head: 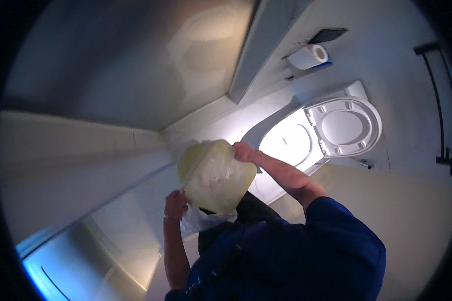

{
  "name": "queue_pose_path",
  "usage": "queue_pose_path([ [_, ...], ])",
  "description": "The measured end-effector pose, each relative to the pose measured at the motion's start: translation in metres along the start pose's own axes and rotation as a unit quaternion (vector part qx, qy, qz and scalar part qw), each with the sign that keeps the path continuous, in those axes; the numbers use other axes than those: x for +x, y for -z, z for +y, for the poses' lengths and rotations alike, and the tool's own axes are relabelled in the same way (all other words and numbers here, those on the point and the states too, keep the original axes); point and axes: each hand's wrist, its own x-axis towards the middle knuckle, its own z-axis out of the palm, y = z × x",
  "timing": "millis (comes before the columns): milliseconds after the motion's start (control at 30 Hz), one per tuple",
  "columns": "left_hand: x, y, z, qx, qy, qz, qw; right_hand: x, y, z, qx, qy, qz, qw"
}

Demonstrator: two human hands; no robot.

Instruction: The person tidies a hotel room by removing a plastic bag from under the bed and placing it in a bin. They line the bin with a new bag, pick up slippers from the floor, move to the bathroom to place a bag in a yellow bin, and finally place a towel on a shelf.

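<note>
Between my two hands is a pale yellow bin (245, 180), its mouth facing up towards me. A thin clear plastic bag (207, 222) lines it and hangs loose over the near side. My right hand (244, 151) grips the rim at the upper right, close to the toilet. At the lower left, my left hand (176, 204) is closed on the edge of the bag; whether it also holds the rim is not clear. Something faint and pinkish shows through the film, too blurred to name.
A white toilet (286, 141) with its lid and seat (342, 126) raised stands to the right. Beyond it, a toilet paper roll (309, 56) hangs on the wall. A dark grab rail (437, 98) is at far right. A glossy panel (135, 67) rises at upper left.
</note>
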Motion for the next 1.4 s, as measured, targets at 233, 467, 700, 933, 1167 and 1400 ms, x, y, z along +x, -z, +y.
queue_pose_path([
  [233, 0.002, -0.009, 0.013, -0.078, 0.175, 0.162, 0.968, 0.030, -0.027, 0.008, -0.049, 0.107, 0.004, 0.993],
  [467, 0.034, -0.055, -0.099, -0.044, 0.179, 0.359, 0.915, 0.081, -0.103, -0.004, -0.132, 0.026, -0.064, 0.989],
  [700, 0.056, -0.111, -0.202, -0.019, 0.165, 0.152, 0.974, 0.160, -0.160, 0.006, -0.162, -0.017, -0.087, 0.983],
  [933, 0.098, -0.120, -0.167, -0.285, 0.090, 0.105, 0.948, 0.222, -0.212, 0.060, -0.148, -0.028, -0.046, 0.988],
  [1167, 0.071, -0.098, -0.110, -0.402, 0.125, 0.137, 0.897, 0.203, -0.187, 0.087, 0.043, -0.035, 0.039, 0.998],
  [1400, -0.060, -0.011, -0.108, -0.429, 0.174, 0.270, 0.844, 0.100, -0.170, -0.041, 0.159, 0.157, 0.010, 0.975],
])
